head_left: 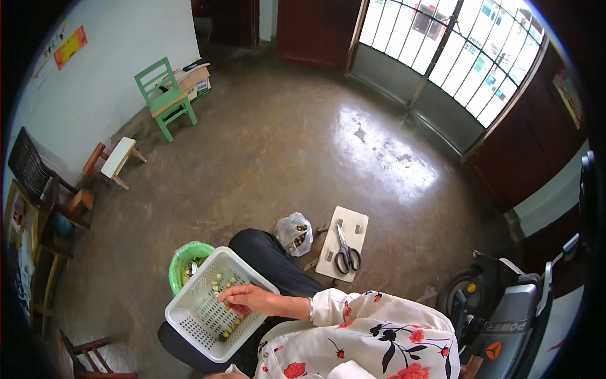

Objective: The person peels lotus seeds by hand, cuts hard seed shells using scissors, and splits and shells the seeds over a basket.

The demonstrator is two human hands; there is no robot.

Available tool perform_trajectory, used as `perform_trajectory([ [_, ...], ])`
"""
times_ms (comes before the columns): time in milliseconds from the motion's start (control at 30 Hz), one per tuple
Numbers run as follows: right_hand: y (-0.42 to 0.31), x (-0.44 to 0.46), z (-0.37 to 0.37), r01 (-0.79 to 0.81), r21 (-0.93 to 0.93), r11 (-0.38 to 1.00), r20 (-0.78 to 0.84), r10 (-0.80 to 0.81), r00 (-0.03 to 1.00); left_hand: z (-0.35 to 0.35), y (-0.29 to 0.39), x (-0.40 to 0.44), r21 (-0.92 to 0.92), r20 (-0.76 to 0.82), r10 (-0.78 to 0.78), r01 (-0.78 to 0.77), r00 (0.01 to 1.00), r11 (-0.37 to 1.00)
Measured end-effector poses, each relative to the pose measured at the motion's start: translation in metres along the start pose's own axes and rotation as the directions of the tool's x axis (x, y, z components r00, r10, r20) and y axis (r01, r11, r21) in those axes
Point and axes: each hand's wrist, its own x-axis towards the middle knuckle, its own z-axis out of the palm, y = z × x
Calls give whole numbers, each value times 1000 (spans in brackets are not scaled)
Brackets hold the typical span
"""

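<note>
A white slotted plastic basket (pixel 186 325) rests tilted across my lap, with small round yellow-green and brownish pieces (pixel 230 326) scattered inside. Over the middle of it is my right hand (pixel 246 299), palm down, its fingers curled together among the pieces; what they pinch is hidden. Only a sliver of my left hand (pixel 226 376) shows at the bottom edge, near the basket's lower end, and its fingers are out of sight. Beside the basket stands a green-lined bin (pixel 178 258) with scraps in it, partly covered by the basket's rim.
Scissors (pixel 344 251) with black handles lie on a small wooden stool (pixel 351 221). Next to my knee is a clear plastic bag (pixel 295 226) of dark pieces. A green chair (pixel 165 100) and a white-topped bench (pixel 118 156) stand along the wall. A scooter (pixel 508 316) is at the right.
</note>
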Motion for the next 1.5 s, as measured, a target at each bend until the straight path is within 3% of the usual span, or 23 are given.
perform_trajectory([
  [33,-4,-1,2,-3,-1,1000,-37,3,999,-31,-8,-24,317,21,11,-17,1000,948],
  [67,-9,-3,5,-3,0,1000,-76,3,997,-51,-24,-25,599,46,16,-41,999,800],
  [100,-15,-7,6,8,11,1000,-81,-8,997,-56,-33,-34,845,-17,-68,51,998,532],
  [133,-19,-8,4,23,13,1000,-87,-22,996,-51,-42,-27,975,-102,-122,124,987,186],
  [167,-22,-9,3,55,-6,998,-69,-55,996,-57,-52,-32,975,-89,-129,113,988,192],
  [233,-22,-11,3,90,-15,996,-56,-91,994,-73,-74,-57,946,-310,-259,325,915,17],
  [333,-21,-14,5,164,-123,979,-35,-169,985,-85,-80,-80,895,-367,-375,432,851,106],
  [400,-19,-18,8,188,-276,943,-48,-209,977,-96,-80,-82,927,-310,-396,367,865,76],
  [433,-19,-22,8,188,-208,960,-44,-201,979,-99,-79,-86,952,-259,-408,303,875,45],
  [500,-25,-31,6,234,-206,950,-40,-247,968,-97,-84,-87,894,-370,-454,444,811,65],
  [567,-34,-41,5,206,-324,923,-50,-234,971,-93,-87,-84,896,-346,-459,434,818,98],
  [633,-32,-50,4,225,-303,926,-87,-261,961,-94,-84,-87,907,-305,-485,404,820,114],
  [667,-39,-56,6,125,-337,933,-177,-194,965,-96,-80,-91,900,-355,-475,432,805,59],
  [733,-47,-66,-4,261,-361,895,-261,-366,893,-100,-77,-102,744,-541,-403,644,738,178],
  [800,-68,-79,-27,306,-396,866,-386,-459,800,-114,-75,-110,515,-648,-392,755,653,406],
  [867,-83,-94,-54,254,-459,851,-536,-494,685,-120,-74,-107,481,-680,-395,783,617,395],
  [967,-80,-119,-118,34,-639,768,-582,-512,632,-131,-79,-106,669,-533,-591,729,605,142],
  [1000,-71,-131,-141,-69,-675,735,-607,-500,618,-133,-85,-104,667,-534,-593,731,603,143],
  [1067,-43,-159,-191,-172,-703,690,-629,-490,604,-133,-101,-101,864,-334,-631,495,700,92],
  [1133,-13,-187,-233,-477,-813,335,-571,-619,539,-128,-113,-94,885,-317,-649,461,692,59],
  [1233,2,-211,-233,-600,-777,191,-559,-648,517,-128,-134,-94,943,-287,-715,319,638,-94],
  [1333,7,-210,-220,-651,-724,229,-635,-591,498,-143,-160,-113,968,-245,-729,206,640,-144],
  [1500,3,-204,-218,-626,-761,168,-574,-623,531,-137,-169,-107,923,-372,-714,315,593,-220],
])
